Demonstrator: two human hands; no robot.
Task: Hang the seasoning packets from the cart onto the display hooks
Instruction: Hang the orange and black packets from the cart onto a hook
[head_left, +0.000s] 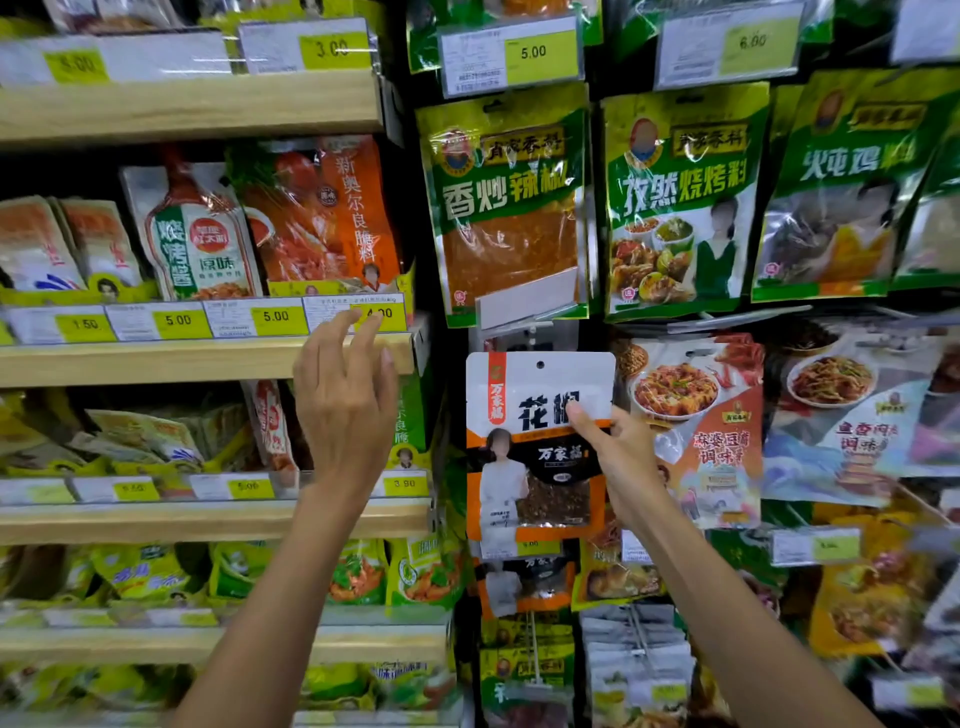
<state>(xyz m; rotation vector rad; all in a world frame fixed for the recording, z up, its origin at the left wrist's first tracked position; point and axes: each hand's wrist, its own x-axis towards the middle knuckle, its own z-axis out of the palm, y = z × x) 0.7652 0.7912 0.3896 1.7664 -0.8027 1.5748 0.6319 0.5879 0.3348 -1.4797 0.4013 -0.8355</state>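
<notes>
A white, orange and black seasoning packet with a punched hole at its top is held up against the hook display. My right hand pinches its right side, thumb on the front. Just above the packet's hole sits a display hook with a flipped-up clear price tag holder. My left hand is raised to the left of the packet, fingers spread and relaxed, holding nothing, in front of the wooden shelf edge. The cart is out of view.
Green seasoning packets hang in the row above. More packets hang to the right and below. Wooden shelves with price labels and stacked packets fill the left side.
</notes>
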